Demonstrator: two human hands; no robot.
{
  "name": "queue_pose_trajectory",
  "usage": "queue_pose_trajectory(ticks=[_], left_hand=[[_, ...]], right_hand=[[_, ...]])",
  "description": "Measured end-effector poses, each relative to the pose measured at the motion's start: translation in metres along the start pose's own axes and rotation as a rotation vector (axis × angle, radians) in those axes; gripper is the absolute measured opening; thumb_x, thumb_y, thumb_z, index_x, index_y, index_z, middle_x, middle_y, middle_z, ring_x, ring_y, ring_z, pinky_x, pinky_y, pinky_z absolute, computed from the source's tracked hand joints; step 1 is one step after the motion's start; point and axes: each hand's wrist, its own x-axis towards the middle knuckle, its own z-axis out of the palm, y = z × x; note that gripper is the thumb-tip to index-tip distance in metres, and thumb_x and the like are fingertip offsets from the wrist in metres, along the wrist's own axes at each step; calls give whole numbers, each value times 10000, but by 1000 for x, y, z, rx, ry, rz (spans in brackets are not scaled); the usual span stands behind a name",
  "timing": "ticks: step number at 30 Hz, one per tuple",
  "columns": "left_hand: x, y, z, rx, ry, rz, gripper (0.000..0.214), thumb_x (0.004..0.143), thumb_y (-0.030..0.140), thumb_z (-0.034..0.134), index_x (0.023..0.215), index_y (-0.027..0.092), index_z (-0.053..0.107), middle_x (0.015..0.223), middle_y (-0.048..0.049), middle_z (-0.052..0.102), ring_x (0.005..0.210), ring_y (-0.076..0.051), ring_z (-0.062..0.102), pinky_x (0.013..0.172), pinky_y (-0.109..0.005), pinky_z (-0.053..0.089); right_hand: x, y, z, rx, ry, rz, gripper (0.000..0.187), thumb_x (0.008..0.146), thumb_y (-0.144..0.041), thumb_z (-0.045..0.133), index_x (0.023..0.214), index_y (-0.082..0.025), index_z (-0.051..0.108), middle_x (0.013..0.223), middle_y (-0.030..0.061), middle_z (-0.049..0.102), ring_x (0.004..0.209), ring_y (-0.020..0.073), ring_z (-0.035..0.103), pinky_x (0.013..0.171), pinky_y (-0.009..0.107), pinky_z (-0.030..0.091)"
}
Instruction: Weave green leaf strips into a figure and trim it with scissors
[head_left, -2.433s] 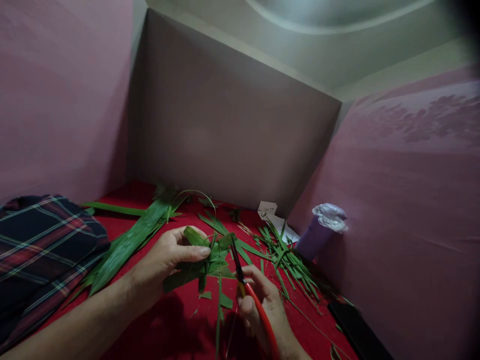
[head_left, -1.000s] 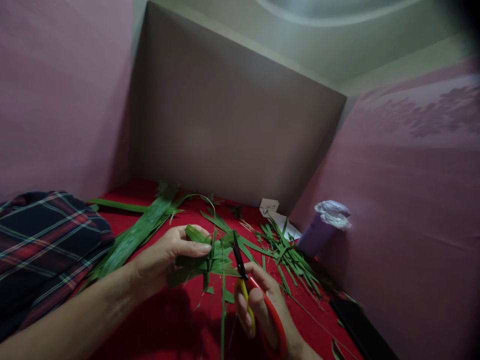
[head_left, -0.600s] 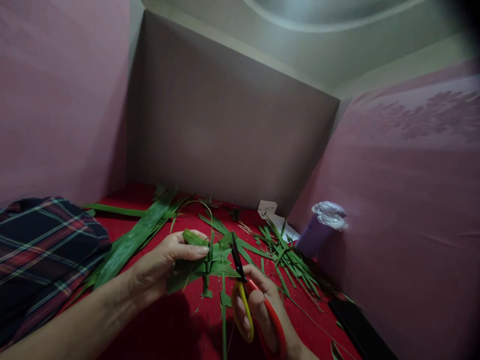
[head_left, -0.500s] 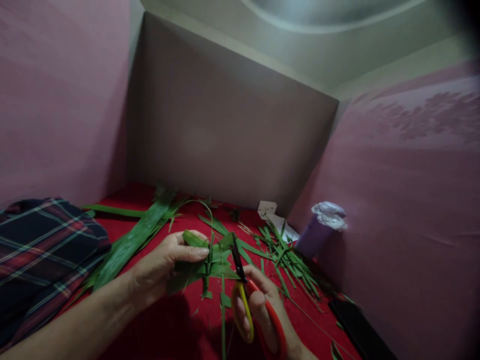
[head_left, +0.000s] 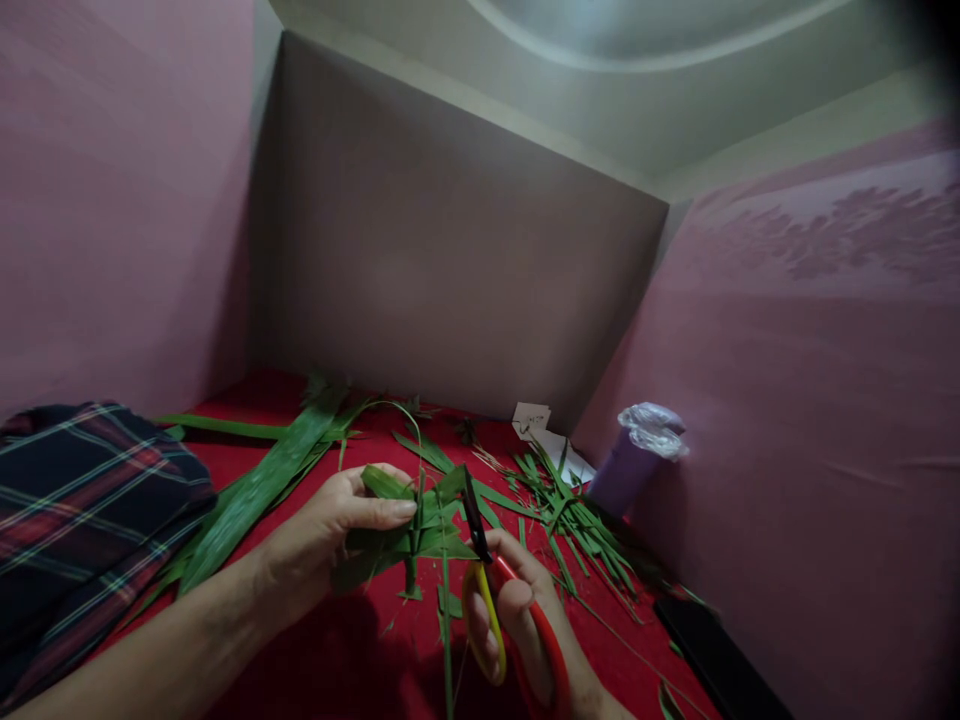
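My left hand (head_left: 367, 520) is closed on a piece of woven green leaf strips (head_left: 431, 530), with the thumb pressed flat on its top side. My right hand (head_left: 529, 590) grips scissors (head_left: 482, 560) that have one red handle, one yellow handle and dark blades. The blades point up and away, right at the right edge of the woven leaf piece. A long thin strip hangs down from the piece, and a thin curved stem rises behind it.
Long wide green leaves (head_left: 262, 490) lie at the left on the red cloth (head_left: 322, 660), beside plaid fabric (head_left: 97, 520). Cut leaf strips (head_left: 581, 520) are heaped at the right. Behind them are white paper (head_left: 562, 455) and a purple container (head_left: 626, 470); a black flat object (head_left: 716, 655) lies nearer.
The whole view has shifted slightly. Both hands, the woven leaf piece and the scissors keep nearly the same position relative to each other.
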Motion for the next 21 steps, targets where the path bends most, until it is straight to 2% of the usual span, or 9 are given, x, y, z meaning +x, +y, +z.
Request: queue_pose_trajectory(ticks=[7, 10, 14, 21], left_hand=[[1, -3, 0, 49, 9, 6, 283, 548, 160, 776, 747, 169, 574, 603, 17, 626, 504, -104, 578, 525, -219, 460], [0, -4, 1, 51, -16, 28, 269, 561, 161, 767, 744, 173, 570, 620, 15, 625, 528, -108, 582, 519, -212, 449], [-1, -3, 2, 73, 15, 19, 296, 526, 188, 785, 729, 177, 570, 595, 22, 610, 513, -111, 568, 482, -201, 422], [-5, 1, 5, 157, 36, 100, 252, 525, 195, 775, 699, 180, 594, 565, 50, 578, 517, -93, 536, 496, -187, 410]], right_hand=[[-3, -7, 6, -12, 30, -8, 648, 603, -713, 585, 957, -180, 484, 447, -104, 412, 316, 21, 279, 318, 128, 255], [-2, -5, 4, -23, 47, -17, 640, 610, -708, 584, 957, -180, 480, 457, -102, 418, 317, 18, 283, 316, 124, 260], [0, 0, 0, -33, 34, -15, 647, 606, -710, 585, 958, -180, 470, 460, -102, 428, 304, 14, 277, 300, 121, 264], [1, 5, -4, -89, 75, -3, 700, 584, -713, 600, 996, -174, 426, 461, -112, 416, 309, 19, 294, 290, 117, 282]])
